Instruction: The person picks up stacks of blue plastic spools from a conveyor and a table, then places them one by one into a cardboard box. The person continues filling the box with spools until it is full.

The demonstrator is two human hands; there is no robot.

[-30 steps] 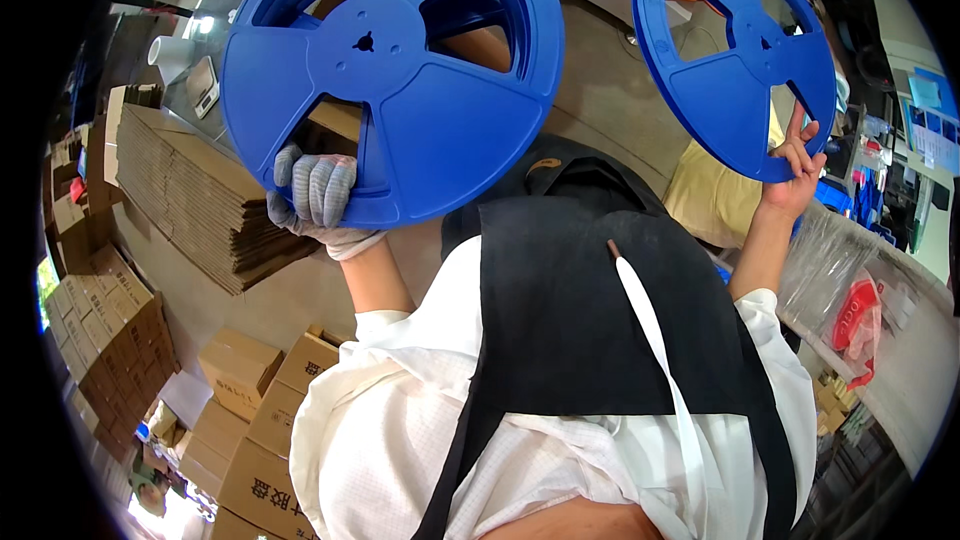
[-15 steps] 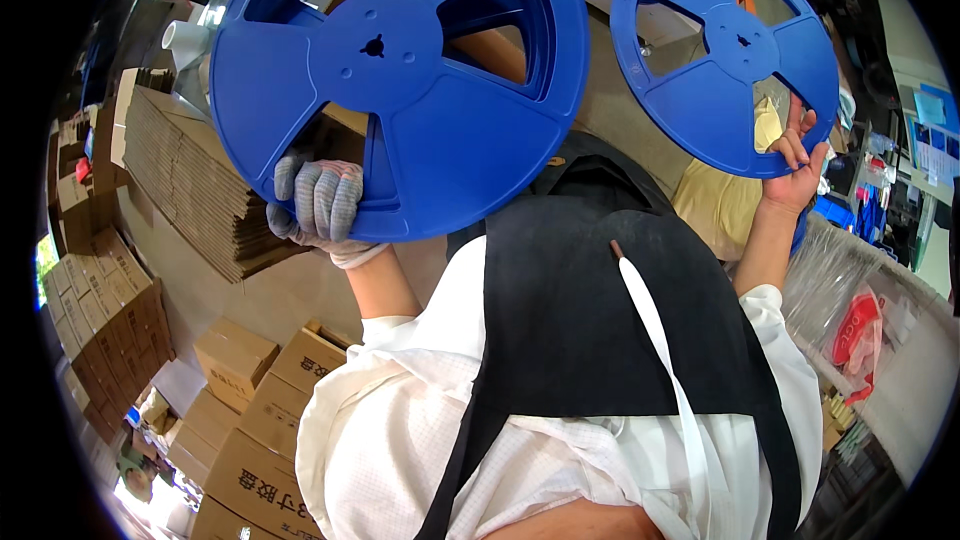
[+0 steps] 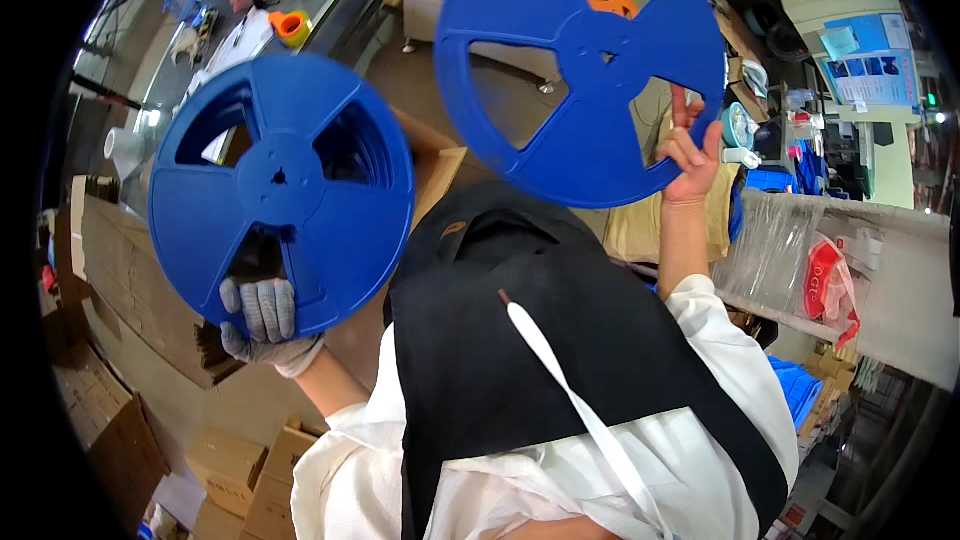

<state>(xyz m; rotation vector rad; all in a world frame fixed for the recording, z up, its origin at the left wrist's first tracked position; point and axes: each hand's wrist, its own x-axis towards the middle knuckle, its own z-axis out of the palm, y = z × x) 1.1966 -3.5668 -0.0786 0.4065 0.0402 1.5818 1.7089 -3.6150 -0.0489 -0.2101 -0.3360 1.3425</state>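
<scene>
My left hand (image 3: 266, 322), in a grey work glove, grips the lower rim of a large blue plastic reel (image 3: 345, 208). Its fingers hook into the bottom cut-out. Through the upper cut-outs more blue rims show behind the front face, so it looks deep or stacked. At the upper middle, a flat blue reel disc (image 3: 590, 130) is held up by my bare right hand (image 3: 690, 155). The fingers reach through the right-hand cut-out and the palm lies at the rim. The two blue pieces are apart, the right one higher.
On the left lie stacked flat cardboard sheets (image 3: 130, 265), with closed cartons (image 3: 228, 465) below them. A metal worktable (image 3: 345, 2) holds an orange tape roll (image 3: 291, 28). To the right are a plastic-wrapped surface (image 3: 765, 245) and a red-and-white bag (image 3: 828, 285).
The view has shifted, bringing the worktable into sight. In the picture, the left reel sits lower and further left; the right disc has come left and looks larger. Both hands keep their grips.
</scene>
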